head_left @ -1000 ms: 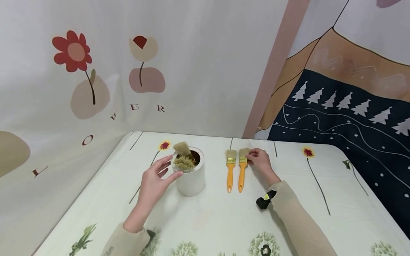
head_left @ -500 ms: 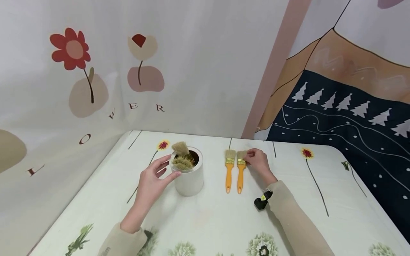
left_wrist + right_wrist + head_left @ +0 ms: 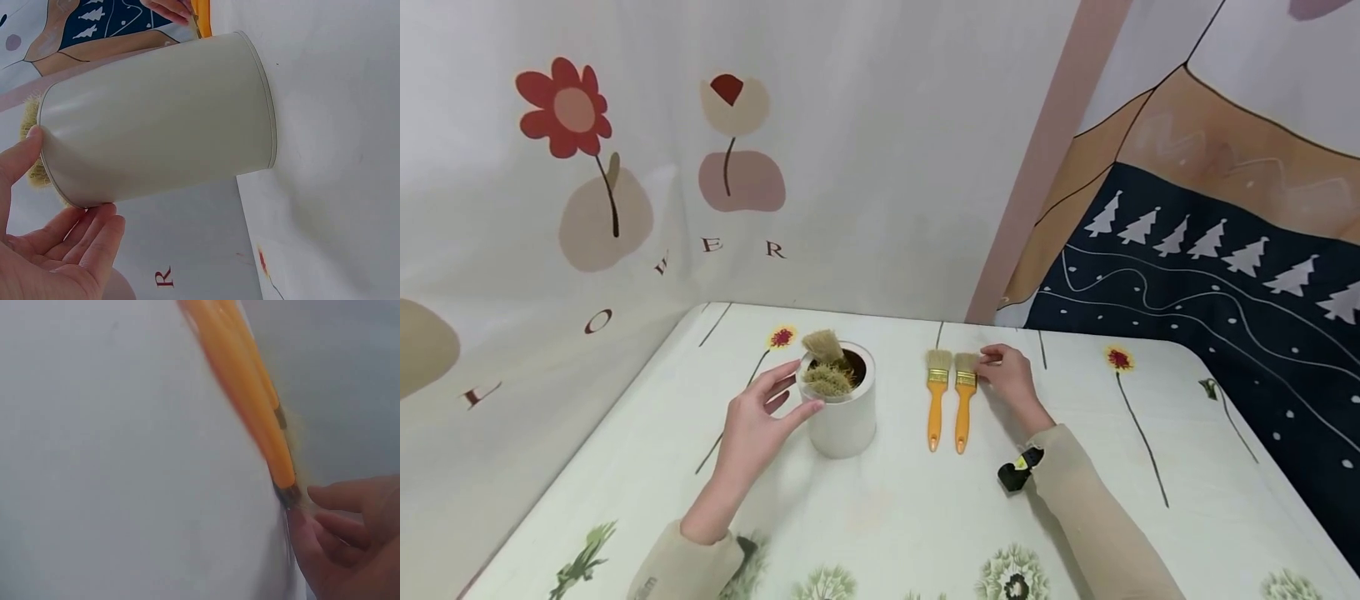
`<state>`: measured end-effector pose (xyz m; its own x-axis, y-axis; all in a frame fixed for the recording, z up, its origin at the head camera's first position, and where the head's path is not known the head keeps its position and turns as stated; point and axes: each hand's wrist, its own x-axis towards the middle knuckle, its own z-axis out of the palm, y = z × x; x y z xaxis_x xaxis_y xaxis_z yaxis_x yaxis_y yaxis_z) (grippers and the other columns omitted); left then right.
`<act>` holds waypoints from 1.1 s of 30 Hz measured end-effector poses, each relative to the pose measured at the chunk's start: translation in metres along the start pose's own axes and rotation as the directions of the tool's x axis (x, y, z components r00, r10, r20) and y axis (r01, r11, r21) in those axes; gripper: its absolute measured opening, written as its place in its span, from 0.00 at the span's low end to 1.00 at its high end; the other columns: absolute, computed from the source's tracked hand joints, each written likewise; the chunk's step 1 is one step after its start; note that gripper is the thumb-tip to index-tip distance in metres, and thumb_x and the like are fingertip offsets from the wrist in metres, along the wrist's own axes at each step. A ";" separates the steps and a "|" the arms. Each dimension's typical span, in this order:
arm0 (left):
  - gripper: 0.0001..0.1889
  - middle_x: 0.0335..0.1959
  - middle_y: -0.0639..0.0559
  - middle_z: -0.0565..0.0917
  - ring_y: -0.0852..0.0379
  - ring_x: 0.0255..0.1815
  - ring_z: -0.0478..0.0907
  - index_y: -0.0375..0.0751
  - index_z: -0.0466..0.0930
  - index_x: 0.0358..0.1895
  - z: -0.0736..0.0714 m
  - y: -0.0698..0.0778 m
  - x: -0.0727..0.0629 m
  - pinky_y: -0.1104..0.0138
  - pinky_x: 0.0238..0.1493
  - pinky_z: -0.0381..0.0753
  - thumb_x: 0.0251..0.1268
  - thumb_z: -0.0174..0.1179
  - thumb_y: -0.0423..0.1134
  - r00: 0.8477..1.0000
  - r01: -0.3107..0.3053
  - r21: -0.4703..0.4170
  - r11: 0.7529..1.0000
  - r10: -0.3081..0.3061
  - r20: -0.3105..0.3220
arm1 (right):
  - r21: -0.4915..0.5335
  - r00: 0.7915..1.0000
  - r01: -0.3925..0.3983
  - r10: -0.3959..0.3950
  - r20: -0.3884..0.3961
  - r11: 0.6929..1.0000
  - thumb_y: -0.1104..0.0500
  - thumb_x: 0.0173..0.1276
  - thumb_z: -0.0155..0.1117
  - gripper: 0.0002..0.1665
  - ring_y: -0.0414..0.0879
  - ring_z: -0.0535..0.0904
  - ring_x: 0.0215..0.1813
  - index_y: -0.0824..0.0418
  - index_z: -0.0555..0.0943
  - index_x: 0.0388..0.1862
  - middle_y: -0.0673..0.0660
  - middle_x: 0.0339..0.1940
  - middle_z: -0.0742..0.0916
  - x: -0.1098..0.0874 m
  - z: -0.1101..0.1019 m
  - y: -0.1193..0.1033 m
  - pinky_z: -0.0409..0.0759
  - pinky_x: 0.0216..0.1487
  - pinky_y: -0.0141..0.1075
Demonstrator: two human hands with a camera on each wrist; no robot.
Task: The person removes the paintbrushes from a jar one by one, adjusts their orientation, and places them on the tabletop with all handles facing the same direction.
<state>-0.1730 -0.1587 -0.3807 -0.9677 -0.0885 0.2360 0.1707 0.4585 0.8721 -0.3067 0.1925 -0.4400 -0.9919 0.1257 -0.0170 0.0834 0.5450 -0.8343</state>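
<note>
A white cylindrical brush holder (image 3: pixel 842 429) stands upright on the table, with brushes bristle-up in it; their pale bristles (image 3: pixel 823 346) rise over the rim, their handles hidden inside. My left hand (image 3: pixel 762 433) holds the holder near its rim, thumb on the near side and fingers round the left. In the left wrist view the holder (image 3: pixel 156 119) appears sideways. Two flat paintbrushes with orange handles lie side by side: a left paintbrush (image 3: pixel 936 408) and a right paintbrush (image 3: pixel 962 417). My right hand (image 3: pixel 1009 379) is at the right brush's bristle edge, thumb and fingertips slightly apart.
The white tablecloth (image 3: pixel 880 517) has printed flowers and dandelions. Printed cloth walls (image 3: pixel 880 167) rise behind the table's back edge. A small black device (image 3: pixel 1019 469) sits at the right sleeve's cuff.
The right paintbrush has shifted slightly left and toward me, closer to the left one. My right fingers have drawn back a little from its bristles. The left hand and holder keep their place.
</note>
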 end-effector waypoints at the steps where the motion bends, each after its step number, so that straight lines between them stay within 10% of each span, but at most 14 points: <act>1: 0.33 0.66 0.44 0.79 0.46 0.66 0.78 0.38 0.76 0.65 0.000 0.000 0.000 0.65 0.66 0.81 0.54 0.75 0.38 1.000 -0.001 -0.003 1.000 0.001 0.000 | 0.004 1.000 0.007 -0.007 -0.004 1.000 0.65 0.66 0.64 0.21 0.46 0.84 0.39 0.71 0.78 0.56 0.62 0.44 0.85 0.000 -0.001 -0.001 0.89 0.38 0.29; 22: 0.34 0.67 0.43 0.78 0.44 0.66 0.78 0.39 0.76 0.66 0.002 -0.001 0.000 0.59 0.67 0.81 0.54 0.76 0.39 1.000 0.006 0.005 1.000 -0.006 0.005 | 0.134 0.993 0.101 -0.109 0.051 0.986 0.62 0.72 0.63 0.20 0.56 0.84 0.53 0.66 0.79 0.61 0.65 0.55 0.84 -0.009 0.005 -0.054 0.87 0.60 0.46; 33: 0.34 0.66 0.44 0.79 0.45 0.65 0.79 0.38 0.76 0.65 0.001 -0.001 0.001 0.63 0.66 0.81 0.53 0.76 0.39 1.000 0.007 0.012 1.000 -0.007 0.001 | 0.281 0.966 0.167 -0.214 0.146 0.945 0.62 0.72 0.63 0.20 0.57 0.82 0.58 0.66 0.78 0.62 0.65 0.60 0.83 -0.030 0.020 -0.098 0.86 0.62 0.40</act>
<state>-0.1741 -0.1587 -0.3817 -0.9689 -0.0910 0.2300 0.1622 0.4682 0.8686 -0.2874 0.1190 -0.3683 -0.9899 -0.1161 0.0814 -0.1134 0.3034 -0.9461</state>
